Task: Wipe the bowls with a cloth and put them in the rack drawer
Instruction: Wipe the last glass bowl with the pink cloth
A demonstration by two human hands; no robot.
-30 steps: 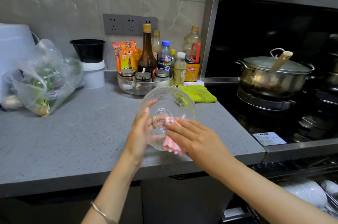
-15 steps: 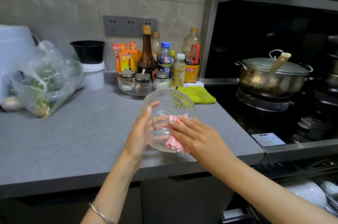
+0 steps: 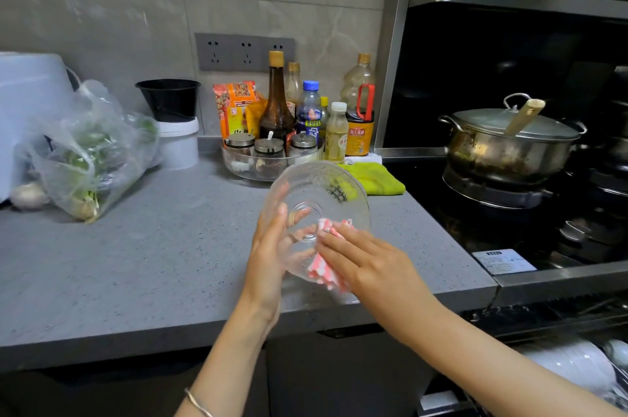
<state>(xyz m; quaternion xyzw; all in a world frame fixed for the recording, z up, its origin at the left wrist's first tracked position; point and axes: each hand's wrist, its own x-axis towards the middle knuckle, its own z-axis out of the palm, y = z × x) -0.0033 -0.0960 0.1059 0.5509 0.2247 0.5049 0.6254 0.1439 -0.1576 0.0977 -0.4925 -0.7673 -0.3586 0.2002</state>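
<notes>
Obs: glass bowl (image 3: 319, 185) held in the air above the front edge of the bench (image 3: 153, 263), tilted on edge with its base ring facing the camera. It is not resting on anything.

Left hand (image 3: 272, 260) grips the bowl's left side. The thumb lies on the near face, and the other fingers show curled behind it through the glass. Right hand (image 3: 367, 267) has its fingers (image 3: 334, 241) straight and pressed together, pushing a pink-and-white striped cloth (image 3: 324, 272) flat against the lower right of the bowl. The right thumb is hidden, so I cannot tell whether it also pinches the cloth.

Risks (judgement):
- Only one hand supports the bowl. Smooth and possibly damp glass could twist out of that hold if the wiping push gets too firm.
- The bowl hangs over the bench edge, so a slip means a drop to the floor or onto the crockery below.
- The cloth is only pressed on, as far as can be seen, and may slide off and leave patches unwiped.

Surface and room: grey speckled stone bench with a grey tiled wall and sockets behind it. A plastic bag of greens (image 3: 91, 154) sits at left, with sauce bottles (image 3: 277, 103) and a green rag (image 3: 377, 177) at the back. A lidded steel pot (image 3: 503, 148) stands on the hob to the right. The rack drawer (image 3: 615, 393) is open at lower right — white bowls (image 3: 571, 365) already sit in it.
</notes>
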